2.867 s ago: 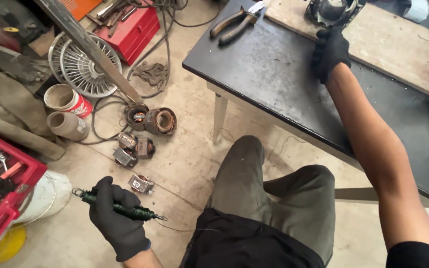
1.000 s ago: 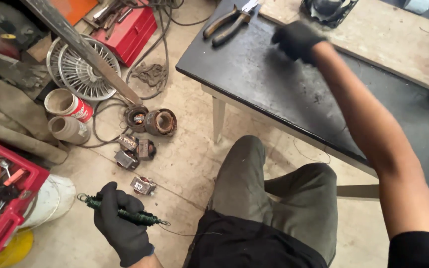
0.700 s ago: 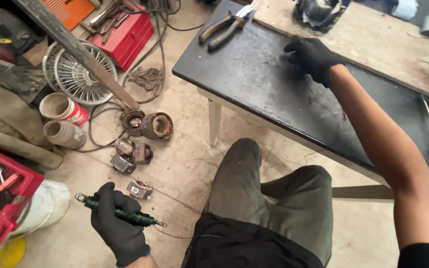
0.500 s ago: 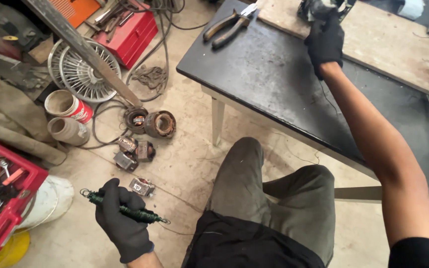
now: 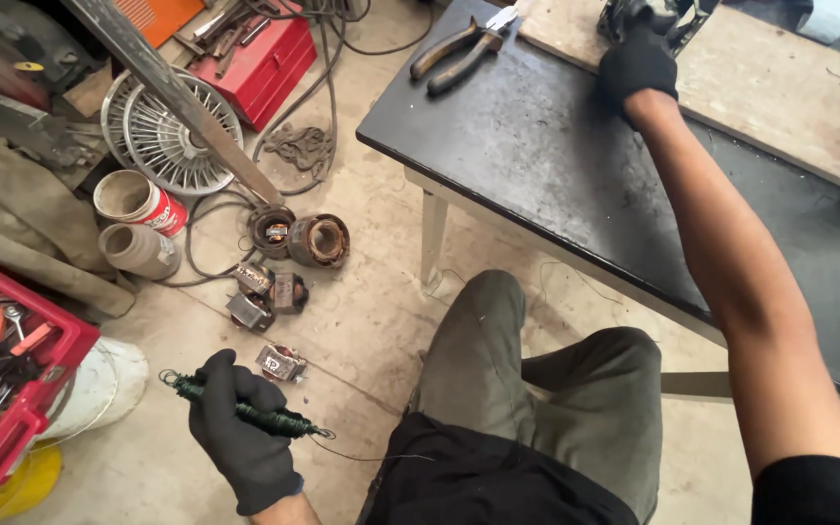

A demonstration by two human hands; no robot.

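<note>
At the lower left of the frame, the left hand (image 5: 245, 442) is closed around a thin rod wound with green wire (image 5: 245, 415), which looks light, springy and best held mid-length. At the top, the right hand (image 5: 637, 60) reaches a dark metal part (image 5: 655, 12) on the black table (image 5: 537, 146); whether its fingers are closed cannot be told.

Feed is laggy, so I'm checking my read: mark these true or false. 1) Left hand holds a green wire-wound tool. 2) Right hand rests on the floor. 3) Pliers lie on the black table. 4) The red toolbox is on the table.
1) True: the left hand grips the green wire-wound tool.
2) False: the right hand reaches a dark device at the far side of the black table.
3) True: the pliers lie there.
4) False: the red toolbox sits on the floor.
</note>
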